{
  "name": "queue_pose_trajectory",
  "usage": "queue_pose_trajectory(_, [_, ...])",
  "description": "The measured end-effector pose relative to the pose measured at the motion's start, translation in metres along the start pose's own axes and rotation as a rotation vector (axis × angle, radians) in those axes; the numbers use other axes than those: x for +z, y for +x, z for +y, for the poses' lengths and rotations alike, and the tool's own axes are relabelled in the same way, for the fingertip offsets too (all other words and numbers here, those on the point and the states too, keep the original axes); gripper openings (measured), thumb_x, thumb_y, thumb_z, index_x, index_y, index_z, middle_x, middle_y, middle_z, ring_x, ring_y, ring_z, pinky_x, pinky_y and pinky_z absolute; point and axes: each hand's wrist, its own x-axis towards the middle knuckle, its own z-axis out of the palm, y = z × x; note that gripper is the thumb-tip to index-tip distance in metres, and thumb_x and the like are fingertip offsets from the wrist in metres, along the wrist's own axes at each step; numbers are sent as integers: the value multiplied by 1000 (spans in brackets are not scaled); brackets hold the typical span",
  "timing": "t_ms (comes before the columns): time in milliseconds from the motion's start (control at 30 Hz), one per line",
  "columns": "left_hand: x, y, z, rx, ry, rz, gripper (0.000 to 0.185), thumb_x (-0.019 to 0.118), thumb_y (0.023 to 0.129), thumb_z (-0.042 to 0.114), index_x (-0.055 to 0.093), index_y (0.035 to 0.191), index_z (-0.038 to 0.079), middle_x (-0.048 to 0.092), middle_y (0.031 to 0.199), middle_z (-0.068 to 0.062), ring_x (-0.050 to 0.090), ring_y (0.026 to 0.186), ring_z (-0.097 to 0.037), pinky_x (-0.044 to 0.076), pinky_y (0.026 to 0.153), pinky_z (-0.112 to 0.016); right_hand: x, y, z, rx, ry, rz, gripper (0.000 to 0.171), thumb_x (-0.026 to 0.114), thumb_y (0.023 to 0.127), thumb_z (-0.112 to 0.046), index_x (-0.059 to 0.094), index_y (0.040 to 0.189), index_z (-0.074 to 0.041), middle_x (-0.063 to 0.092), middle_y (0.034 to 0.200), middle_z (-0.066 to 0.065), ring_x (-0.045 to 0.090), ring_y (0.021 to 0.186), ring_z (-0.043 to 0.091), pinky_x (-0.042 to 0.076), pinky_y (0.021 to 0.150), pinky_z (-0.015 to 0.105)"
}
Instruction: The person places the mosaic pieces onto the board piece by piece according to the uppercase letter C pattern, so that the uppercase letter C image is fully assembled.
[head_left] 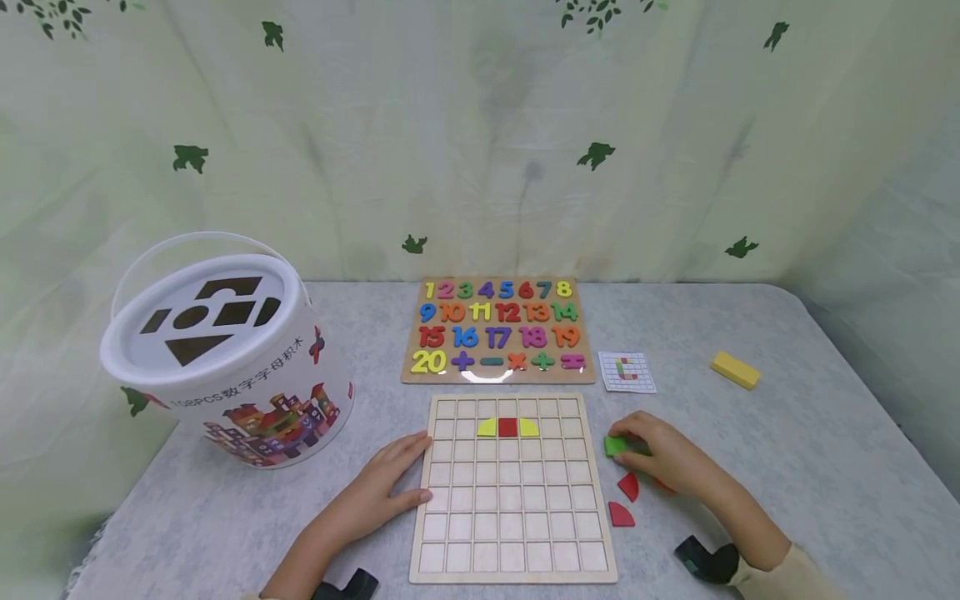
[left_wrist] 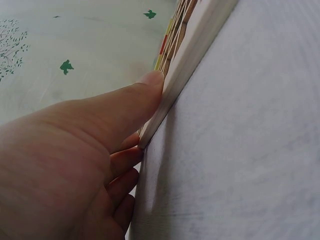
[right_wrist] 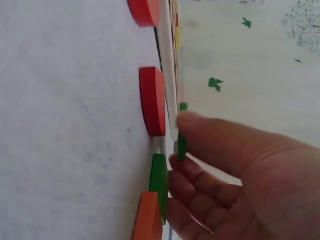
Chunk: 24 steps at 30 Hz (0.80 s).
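Table [head_left: 787, 467]: grey, mottled surface under both hands and everything else; a pale curtain with green leaf prints hangs behind it.
Bucket [head_left: 247, 392]: white tub with shape cut-outs in its lid and a handle, standing well to the left of the left hand and further from the person.
Number board [head_left: 498, 332]: wooden tray of coloured numerals and signs, lying beyond both hands, just past the far edge of the grid board.
Grid board [head_left: 510, 500]: pale wooden tray of square cells, lying flat between the two hands; in its second row sit a red square [head_left: 507, 427] flanked by two yellow quarter-round pieces [head_left: 487, 428].
Left hand [head_left: 390, 483]: relaxed and flat on the table, fingers straight, thumb [left_wrist: 130, 102] and fingertips pressed against the board's left edge; it grasps nothing.
Right hand [head_left: 663, 454]: just right of the board, fingers curled, pinching a green block [head_left: 617, 446] between thumb and fingertips; a second green piece [right_wrist: 159, 182] and an orange one [right_wrist: 148, 217] lie under the fingers in the right wrist view.
Yellow block [head_left: 735, 369]: long bar, well beyond and right of the right hand.
Pattern card [head_left: 627, 372]: small gridded card, beyond the right hand, beside the number board.
Red quarter-rounds [head_left: 628, 486]: two pieces, just on the near side of the right hand, by the board's right edge.
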Motion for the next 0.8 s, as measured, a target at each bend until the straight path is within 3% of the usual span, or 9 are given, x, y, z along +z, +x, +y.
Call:
queue_pose_trajectory(167, [0, 0, 0, 4, 5, -3, 71, 63, 82, 41, 36, 139, 10, 32, 142, -6, 25, 129, -28, 25, 99, -52, -5, 2, -16, -74, 89, 20, 30, 69, 80, -15, 60, 109, -13, 56, 102, -5, 53, 93, 16, 48, 81, 34])
queue_pose_trajectory(433, [0, -1, 0, 14, 7, 5, 70, 60, 82, 44, 36, 138, 8, 33, 141, -9, 26, 128, -32, 25, 98, -54, -6, 24, -66, -246, 191, 60, 28, 66, 83, -18, 60, 111, -15, 57, 104, -8, 53, 95, 16, 47, 81, 40])
queue_pose_trajectory(633, [0, 0, 0, -12, -2, -8, 71, 62, 82, 42, 35, 139, 10, 32, 142, -7, 25, 129, -29, 24, 100, -52, 8, 43, -92, -363, 217, 82, 28, 64, 85, -24, 60, 110, -15, 56, 106, -8, 53, 96, 12, 47, 82, 38])
queue_pose_trajectory(800, [0, -1, 0, 3, 2, 4, 71, 62, 82, 42, 36, 139, 9, 33, 141, -7, 26, 129, -30, 25, 99, -53, 29, 56, -105, -375, 222, 74, 26, 66, 83, -19, 61, 108, -13, 55, 102, -8, 54, 93, 15, 47, 81, 36])
